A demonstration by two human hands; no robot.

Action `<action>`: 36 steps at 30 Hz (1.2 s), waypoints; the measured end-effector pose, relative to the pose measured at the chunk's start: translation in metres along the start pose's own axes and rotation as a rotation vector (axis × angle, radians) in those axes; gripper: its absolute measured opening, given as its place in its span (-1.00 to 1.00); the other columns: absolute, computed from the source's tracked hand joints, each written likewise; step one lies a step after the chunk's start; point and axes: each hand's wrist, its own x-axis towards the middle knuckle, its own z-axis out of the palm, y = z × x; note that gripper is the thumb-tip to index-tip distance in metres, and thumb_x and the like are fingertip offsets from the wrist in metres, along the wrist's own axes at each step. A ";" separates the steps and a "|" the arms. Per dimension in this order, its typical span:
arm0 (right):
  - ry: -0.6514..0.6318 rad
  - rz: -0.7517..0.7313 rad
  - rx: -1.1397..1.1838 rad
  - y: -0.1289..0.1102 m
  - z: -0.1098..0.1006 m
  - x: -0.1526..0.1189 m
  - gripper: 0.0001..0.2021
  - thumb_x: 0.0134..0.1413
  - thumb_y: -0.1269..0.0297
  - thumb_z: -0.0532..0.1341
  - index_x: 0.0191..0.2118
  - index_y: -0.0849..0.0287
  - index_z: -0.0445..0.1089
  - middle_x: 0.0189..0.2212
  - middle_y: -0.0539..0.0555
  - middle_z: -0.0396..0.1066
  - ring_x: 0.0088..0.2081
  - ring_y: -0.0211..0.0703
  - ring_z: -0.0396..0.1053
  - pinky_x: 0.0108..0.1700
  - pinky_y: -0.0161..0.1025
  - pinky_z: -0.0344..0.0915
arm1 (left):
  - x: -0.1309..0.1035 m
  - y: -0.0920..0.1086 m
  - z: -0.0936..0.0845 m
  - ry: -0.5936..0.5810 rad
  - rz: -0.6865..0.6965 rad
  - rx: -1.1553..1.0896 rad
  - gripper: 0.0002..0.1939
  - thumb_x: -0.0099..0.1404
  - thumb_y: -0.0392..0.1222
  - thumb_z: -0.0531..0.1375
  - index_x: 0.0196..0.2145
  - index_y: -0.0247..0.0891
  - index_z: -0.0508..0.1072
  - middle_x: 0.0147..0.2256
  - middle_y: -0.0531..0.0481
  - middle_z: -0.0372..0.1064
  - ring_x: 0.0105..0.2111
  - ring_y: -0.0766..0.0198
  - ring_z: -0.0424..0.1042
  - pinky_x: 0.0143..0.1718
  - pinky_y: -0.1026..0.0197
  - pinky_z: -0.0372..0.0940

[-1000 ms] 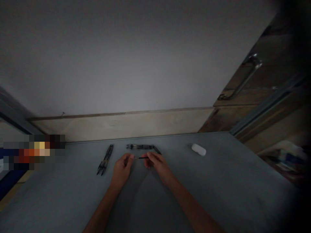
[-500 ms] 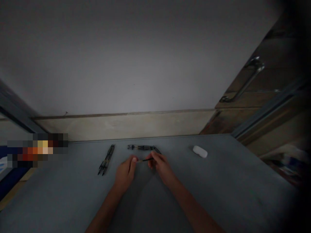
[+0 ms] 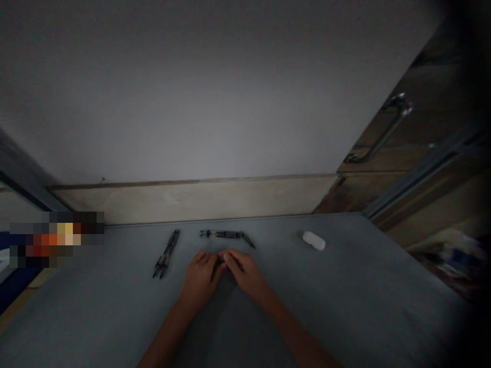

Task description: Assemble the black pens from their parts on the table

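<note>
Head view: a person's left hand (image 3: 199,278) and right hand (image 3: 245,273) meet over a grey table (image 3: 345,306), fingers curled and fingertips pinching a small dark item (image 3: 222,259) between them, mostly hidden by the fingers. To the left lies a slanted group of dark pens (image 3: 166,254). Just beyond the hands, on the far side, is a row of dark pen-like pieces (image 3: 224,234), its right end angled nearer. Well apart to the right rests a white rounded case (image 3: 313,240).
</note>
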 end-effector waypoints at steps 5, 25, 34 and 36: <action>-0.117 -0.058 -0.025 -0.003 0.011 -0.010 -0.52 0.55 -0.03 0.22 0.37 -0.06 0.67 0.28 0.21 0.74 0.30 0.28 0.68 0.40 0.21 0.56 | -0.002 -0.006 0.004 0.027 -0.001 0.020 -0.90 0.51 -0.24 0.29 -0.19 -0.14 0.64 -0.20 -0.09 0.72 -0.12 -0.07 0.63 0.04 -0.09 0.49; 0.527 -0.005 -0.792 0.025 -0.020 0.007 -0.58 0.62 0.16 0.16 -0.20 0.10 0.75 0.16 0.33 0.66 0.20 0.25 0.54 0.28 0.18 0.46 | 0.002 -0.004 -0.005 0.277 -0.275 -0.047 -0.56 0.62 0.00 0.21 -0.48 -0.01 0.38 -0.47 -0.01 0.52 -0.30 -0.03 0.57 -0.15 -0.04 0.41; 0.649 0.024 -0.612 0.044 -0.019 0.012 -0.70 0.44 0.31 0.18 0.01 0.08 0.69 0.14 0.33 0.68 0.17 0.29 0.58 0.27 0.28 0.48 | 0.003 -0.011 -0.003 0.336 -0.327 -0.069 -0.56 0.60 0.05 0.20 -0.49 -0.01 0.42 -0.49 -0.01 0.55 -0.34 -0.04 0.57 -0.20 -0.04 0.42; 0.658 -0.013 -0.482 0.039 -0.023 0.013 -0.71 0.40 0.30 0.18 0.03 0.12 0.65 0.13 0.34 0.66 0.17 0.28 0.58 0.27 0.26 0.51 | 0.003 -0.011 -0.002 0.329 -0.313 -0.054 -0.56 0.58 0.07 0.22 -0.50 -0.01 0.43 -0.49 -0.01 0.55 -0.33 -0.04 0.58 -0.20 -0.03 0.41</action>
